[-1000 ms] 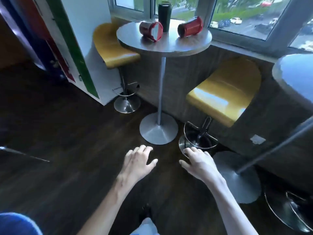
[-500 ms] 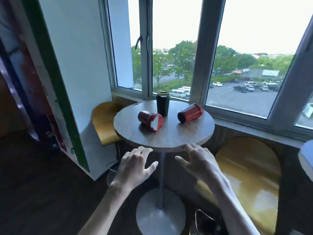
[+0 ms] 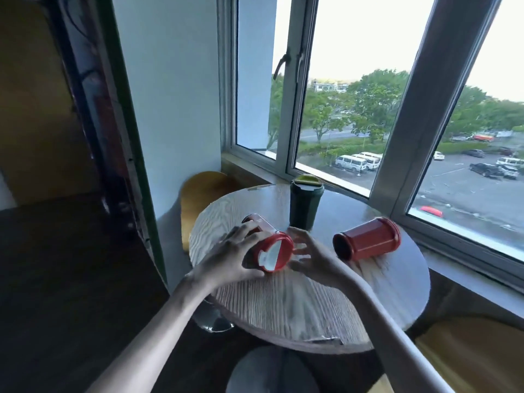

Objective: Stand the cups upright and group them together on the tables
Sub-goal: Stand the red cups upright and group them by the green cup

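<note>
hands are meeting over the round wooden table [image 3: 283, 302] by the window. the left hand [image 3: 229, 256] is wrapping the side of a red cup with a white lid [image 3: 273, 251], which is lying on its side near the table's middle, lid end facing the person; the fingers [image 3: 249, 231] are curling over its body and touching it. the right hand [image 3: 312, 258] is sitting just beside the lid on the other side, fingers spread apart, and whether they are touching the cup is hard to tell. a second red cup [image 3: 367, 242] is lying on its side to the right, well apart from the hands. a dark green cup [image 3: 304, 204] is standing upright behind them, near the window. a yellow stool [image 3: 204, 191] is tucked beyond the table's left edge.
</note>
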`<act>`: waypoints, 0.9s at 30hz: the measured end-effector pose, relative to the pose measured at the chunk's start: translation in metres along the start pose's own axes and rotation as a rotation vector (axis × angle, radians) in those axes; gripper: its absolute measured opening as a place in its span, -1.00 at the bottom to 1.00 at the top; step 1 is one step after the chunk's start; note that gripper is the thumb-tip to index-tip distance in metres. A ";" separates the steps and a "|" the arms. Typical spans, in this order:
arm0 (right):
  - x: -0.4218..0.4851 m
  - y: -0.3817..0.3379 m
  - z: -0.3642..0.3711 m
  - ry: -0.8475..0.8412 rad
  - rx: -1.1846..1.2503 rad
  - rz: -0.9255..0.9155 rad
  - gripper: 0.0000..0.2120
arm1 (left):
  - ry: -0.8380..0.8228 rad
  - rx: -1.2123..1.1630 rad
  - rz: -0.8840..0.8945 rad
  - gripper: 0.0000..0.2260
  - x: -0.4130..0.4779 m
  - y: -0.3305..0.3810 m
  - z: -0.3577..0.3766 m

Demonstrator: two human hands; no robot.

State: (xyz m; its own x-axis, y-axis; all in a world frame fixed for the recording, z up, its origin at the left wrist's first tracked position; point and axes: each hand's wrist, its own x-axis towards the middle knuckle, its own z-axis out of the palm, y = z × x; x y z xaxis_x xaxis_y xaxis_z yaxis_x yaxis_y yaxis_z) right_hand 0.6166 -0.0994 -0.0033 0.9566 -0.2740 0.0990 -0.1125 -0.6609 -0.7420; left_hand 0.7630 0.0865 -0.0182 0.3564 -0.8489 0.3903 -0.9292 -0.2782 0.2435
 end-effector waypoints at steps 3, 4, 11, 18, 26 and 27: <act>0.015 0.013 0.001 -0.091 0.156 -0.044 -0.36 | 0.058 -0.073 0.040 -0.24 0.005 -0.008 0.014; 0.017 0.016 0.001 -0.082 0.204 -0.056 -0.39 | 0.081 -0.092 0.053 -0.24 0.006 -0.011 0.018; 0.024 -0.005 -0.023 -0.004 0.346 -0.166 -0.37 | 0.204 -0.520 -0.084 -0.22 0.030 -0.016 -0.001; 0.046 -0.022 -0.035 0.135 0.299 -0.237 -0.24 | 0.234 -0.883 -0.229 -0.21 0.061 -0.012 -0.033; 0.056 -0.018 -0.026 0.233 0.444 -0.202 -0.26 | 0.218 -0.962 -0.353 -0.23 0.068 -0.016 -0.019; 0.056 -0.015 -0.023 0.233 0.440 -0.185 -0.27 | 0.206 -0.966 -0.365 -0.20 0.067 -0.017 -0.016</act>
State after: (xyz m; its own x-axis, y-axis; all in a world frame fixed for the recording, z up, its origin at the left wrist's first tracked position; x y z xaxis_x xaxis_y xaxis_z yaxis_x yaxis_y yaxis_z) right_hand 0.6657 -0.1211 0.0284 0.8588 -0.3618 0.3627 0.2243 -0.3709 -0.9012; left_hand 0.8040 0.0414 0.0179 0.6927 -0.6680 0.2719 -0.3213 0.0517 0.9455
